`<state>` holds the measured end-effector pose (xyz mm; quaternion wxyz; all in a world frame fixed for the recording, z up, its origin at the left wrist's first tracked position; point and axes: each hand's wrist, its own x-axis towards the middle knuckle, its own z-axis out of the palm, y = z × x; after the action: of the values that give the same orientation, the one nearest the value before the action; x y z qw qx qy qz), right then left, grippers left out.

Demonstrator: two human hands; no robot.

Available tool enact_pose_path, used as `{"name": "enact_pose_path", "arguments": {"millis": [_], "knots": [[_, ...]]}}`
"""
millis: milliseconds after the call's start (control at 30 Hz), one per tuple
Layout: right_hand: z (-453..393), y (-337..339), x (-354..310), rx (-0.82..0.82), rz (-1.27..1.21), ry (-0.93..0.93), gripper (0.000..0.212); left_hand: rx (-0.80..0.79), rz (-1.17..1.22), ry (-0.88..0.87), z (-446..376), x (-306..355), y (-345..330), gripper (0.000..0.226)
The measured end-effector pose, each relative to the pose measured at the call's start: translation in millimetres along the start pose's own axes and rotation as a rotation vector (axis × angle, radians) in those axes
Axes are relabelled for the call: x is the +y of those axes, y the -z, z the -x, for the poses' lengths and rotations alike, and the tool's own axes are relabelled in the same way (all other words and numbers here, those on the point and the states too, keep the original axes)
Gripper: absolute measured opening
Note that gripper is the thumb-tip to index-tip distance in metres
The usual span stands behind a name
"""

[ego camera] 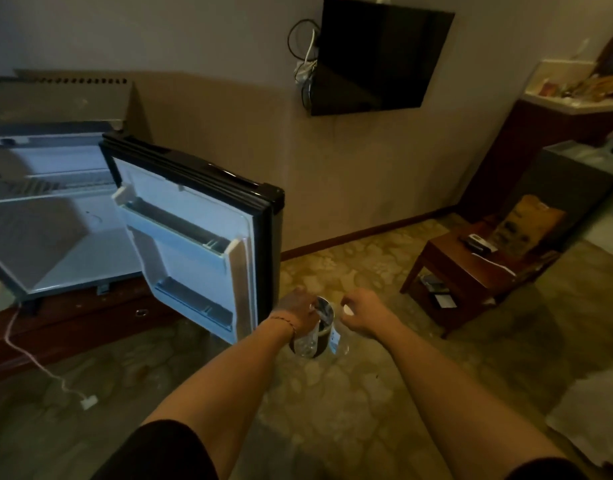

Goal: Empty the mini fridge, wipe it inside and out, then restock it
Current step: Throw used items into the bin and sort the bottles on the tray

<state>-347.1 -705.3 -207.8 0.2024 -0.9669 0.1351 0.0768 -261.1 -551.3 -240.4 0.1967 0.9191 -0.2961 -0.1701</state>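
Observation:
The mini fridge [55, 216] stands open at the left on a low wooden base, and no items show on its white inside. Its door [194, 237] swings out toward me with two bare door shelves. On the patterned floor just right of the door stand a dark cup [324, 327], a clear bottle [305, 346] and a white-capped bottle with a blue label [335, 337]. My left hand [298, 311] curls over the top of the clear bottle. My right hand [362, 313] pinches the white cap [348, 310] of the other bottle.
A white cable with a plug [88, 401] trails across the floor at the left. A wooden side table [471, 271] with a remote stands at the right, beside a cardboard box [527, 223]. A dark TV [378, 53] hangs on the wall.

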Motion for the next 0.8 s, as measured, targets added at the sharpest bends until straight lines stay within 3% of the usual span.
{"name": "enact_pose_path", "arguments": {"millis": [133, 600, 800], "knots": [[-35, 12, 36, -0.02, 0.02, 0.026, 0.033, 0.093, 0.019, 0.031, -34, 12, -13, 0.027], [-235, 43, 123, -0.15, 0.036, 0.083, 0.029, 0.074, 0.066, 0.153, -225, 6, -45, 0.027], [-318, 37, 145, -0.187, 0.07, 0.16, 0.032, 0.139, 0.108, 0.228, -292, -11, -47, 0.03]]}}
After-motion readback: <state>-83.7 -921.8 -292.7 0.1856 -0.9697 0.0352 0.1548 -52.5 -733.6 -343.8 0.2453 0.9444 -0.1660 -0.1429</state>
